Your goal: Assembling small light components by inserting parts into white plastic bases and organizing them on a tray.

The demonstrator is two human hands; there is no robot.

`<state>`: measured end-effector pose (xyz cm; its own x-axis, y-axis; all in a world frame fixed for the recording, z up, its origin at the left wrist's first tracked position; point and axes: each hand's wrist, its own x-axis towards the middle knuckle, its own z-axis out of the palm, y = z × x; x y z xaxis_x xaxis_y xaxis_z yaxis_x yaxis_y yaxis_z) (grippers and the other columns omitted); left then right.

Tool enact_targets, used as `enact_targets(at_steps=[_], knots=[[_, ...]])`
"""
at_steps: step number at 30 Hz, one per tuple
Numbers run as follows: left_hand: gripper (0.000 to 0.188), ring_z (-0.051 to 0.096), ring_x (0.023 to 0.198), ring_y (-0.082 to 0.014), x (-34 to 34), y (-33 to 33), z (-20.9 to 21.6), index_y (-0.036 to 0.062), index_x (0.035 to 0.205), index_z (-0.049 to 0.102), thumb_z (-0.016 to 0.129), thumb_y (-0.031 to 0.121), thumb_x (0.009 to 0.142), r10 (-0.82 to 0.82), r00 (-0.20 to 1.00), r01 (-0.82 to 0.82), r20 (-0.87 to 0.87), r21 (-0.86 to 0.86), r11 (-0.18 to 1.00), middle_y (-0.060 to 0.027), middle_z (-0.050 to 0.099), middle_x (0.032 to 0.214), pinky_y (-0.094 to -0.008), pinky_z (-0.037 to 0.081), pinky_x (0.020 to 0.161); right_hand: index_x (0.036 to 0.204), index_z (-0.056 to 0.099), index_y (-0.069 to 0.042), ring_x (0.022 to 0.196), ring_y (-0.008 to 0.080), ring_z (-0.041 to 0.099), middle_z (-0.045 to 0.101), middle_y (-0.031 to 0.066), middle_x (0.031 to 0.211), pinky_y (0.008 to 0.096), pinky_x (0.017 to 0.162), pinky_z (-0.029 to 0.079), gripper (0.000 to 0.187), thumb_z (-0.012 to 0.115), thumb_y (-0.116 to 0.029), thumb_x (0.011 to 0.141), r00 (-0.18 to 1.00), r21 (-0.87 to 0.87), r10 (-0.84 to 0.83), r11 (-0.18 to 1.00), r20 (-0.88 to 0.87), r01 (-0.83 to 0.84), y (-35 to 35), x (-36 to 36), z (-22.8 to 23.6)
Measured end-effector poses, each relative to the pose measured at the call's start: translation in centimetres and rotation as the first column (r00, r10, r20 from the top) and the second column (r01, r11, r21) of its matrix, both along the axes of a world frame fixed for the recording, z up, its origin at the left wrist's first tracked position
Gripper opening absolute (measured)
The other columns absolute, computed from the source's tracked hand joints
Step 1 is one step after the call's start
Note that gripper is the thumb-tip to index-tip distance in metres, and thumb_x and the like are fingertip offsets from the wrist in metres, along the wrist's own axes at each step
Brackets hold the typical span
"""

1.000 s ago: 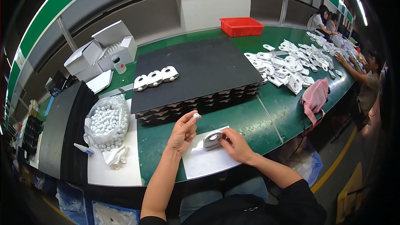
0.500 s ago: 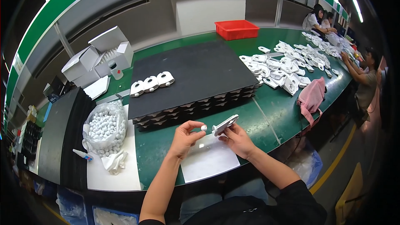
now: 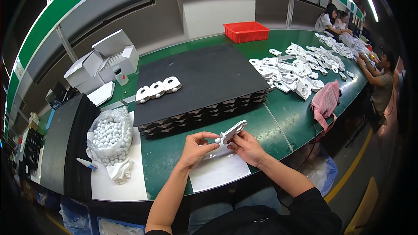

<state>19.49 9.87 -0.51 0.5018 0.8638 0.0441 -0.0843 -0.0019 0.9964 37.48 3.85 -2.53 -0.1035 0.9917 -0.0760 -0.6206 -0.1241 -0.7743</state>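
Between the thumb and forefinger of my left hand (image 3: 194, 149) is a small white ball (image 3: 217, 140), at the near left end of a white plastic part (image 3: 234, 131). The ball appears to touch that end. My right hand (image 3: 247, 147) grips the part, which is flat and long with an opening in it, and holds it tilted above a white paper sheet (image 3: 220, 172). Three similar white parts (image 3: 157, 89) lie in a row on a stack of black foam sheets (image 3: 200, 72). To the left, a clear plastic bag (image 3: 126, 126) holds many white balls (image 3: 108, 135).
A small glue bottle (image 3: 87, 163) and crumpled white cloth (image 3: 119, 172) lie near the bag. Many white parts (image 3: 291, 69) are heaped at right, beside a pink bag (image 3: 325, 100). A red bin (image 3: 247, 32) and white boxes (image 3: 102, 58) stand farther back. Co-workers (image 3: 333, 19) sit far right.
My left hand has moved right and slightly down, bringing the ball to the end of the white part. My right hand has shifted slightly left with the part.
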Motion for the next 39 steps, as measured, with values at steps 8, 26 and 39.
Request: enact_targets(at_steps=[8, 26, 39], knots=[[0.023, 0.034, 0.049, 0.0012, 0.7, -0.5, 0.8, 0.0052, 0.079, 0.066, 0.077, 0.006, 0.059, 0.068, 0.997, -0.063, -0.037, 0.121, 0.991, 0.0066, 0.051, 0.065, -0.0146, 0.025, 0.044, 0.11, 0.044, -0.007, 0.08, 0.008, 0.051, 0.052, 0.0013, 0.094, 0.0221, 0.068, 0.042, 0.022, 0.046, -0.012, 0.089, 0.993, 0.063, -0.046, 0.997, 0.109, 0.039, 0.0, -0.3, 0.3], [0.03, 0.029, 0.043, -0.0026, -1.3, 1.4, 0.2, 0.0064, 0.104, 0.051, 0.062, 0.02, 0.08, 0.165, 0.903, 0.038, 0.396, -0.456, 0.889, 0.0061, 0.039, 0.062, -0.0165, 0.022, 0.038, 0.101, 0.051, 0.004, 0.06, 0.0043, 0.05, 0.058, 0.0028, 0.066, 0.0194, 0.054, 0.038, 0.027, 0.058, -0.006, 0.077, 0.563, 0.573, -0.442, 0.816, 0.699, -0.07, 14.5, -1.9, 10.4], [0.043, 0.048, 0.097, -0.0278, -1.6, 2.2, -1.1, 0.0008, 0.105, 0.043, 0.042, -0.019, 0.067, 0.322, 0.726, 0.106, 0.608, -0.561, 0.821, -0.0138, 0.047, 0.1, -0.029, 0.043, 0.08, 0.078, 0.067, -0.004, 0.068, 0.0204, 0.063, 0.064, 0.0107, 0.073, 0.0294, 0.069, 0.048, 0.02, 0.065, -0.021, 0.066, 0.123, 0.289, -0.299, 0.953, 0.946, 0.092, 25.3, -2.3, 8.7]])
